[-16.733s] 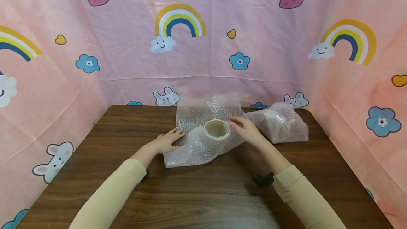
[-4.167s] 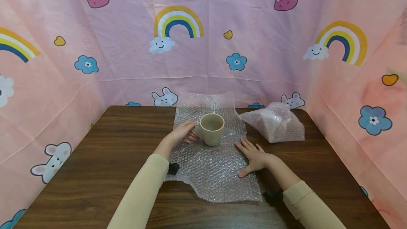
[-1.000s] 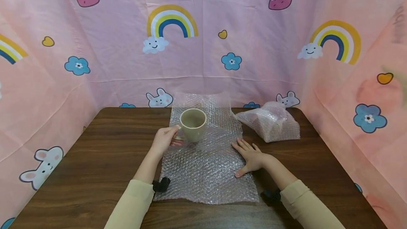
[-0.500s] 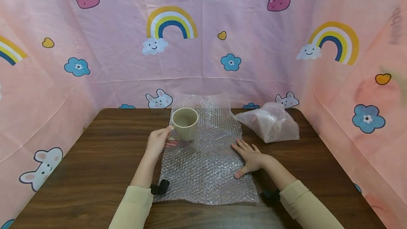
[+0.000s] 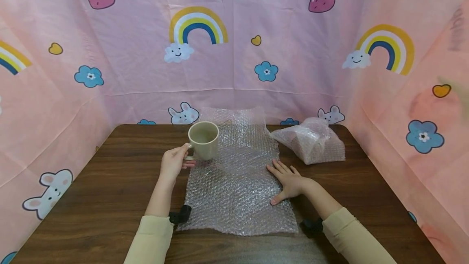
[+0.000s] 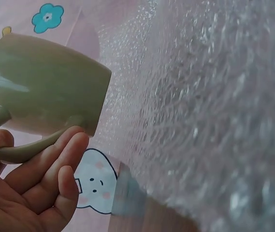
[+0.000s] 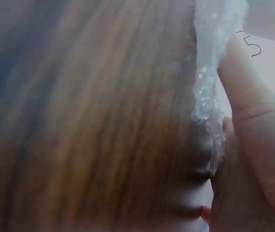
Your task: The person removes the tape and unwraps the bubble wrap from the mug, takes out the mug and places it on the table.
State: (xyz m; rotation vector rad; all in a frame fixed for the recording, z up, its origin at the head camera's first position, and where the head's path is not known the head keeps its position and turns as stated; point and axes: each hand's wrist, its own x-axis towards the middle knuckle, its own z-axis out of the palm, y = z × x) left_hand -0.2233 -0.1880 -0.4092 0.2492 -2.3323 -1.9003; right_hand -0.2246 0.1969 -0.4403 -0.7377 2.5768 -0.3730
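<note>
A pale green mug (image 5: 204, 144) is held upright by its handle in my left hand (image 5: 173, 163), above the left edge of the bubble wrap. The left wrist view shows the mug (image 6: 45, 82) raised off the sheet, with thumb and fingers round the handle (image 6: 23, 151). Spread flat on the table, the bubble wrap sheet (image 5: 239, 190) runs from the back edge toward the front. My right hand (image 5: 291, 182) rests on its right edge with fingers spread. In the right wrist view, the thumb (image 7: 258, 111) lies against the sheet's edge (image 7: 207, 92).
At the back right of the wooden table (image 5: 128, 199) sits a bundle of bubble wrap (image 5: 318, 141); its contents are hard to make out. A pink printed curtain (image 5: 146, 19) encloses the back and both sides.
Earlier, bubble wrap surrounded the mug; the sheet then lay unrolled with the mug on it. Over the last second my left hand has carried the mug left. The right hand has stayed still.
</note>
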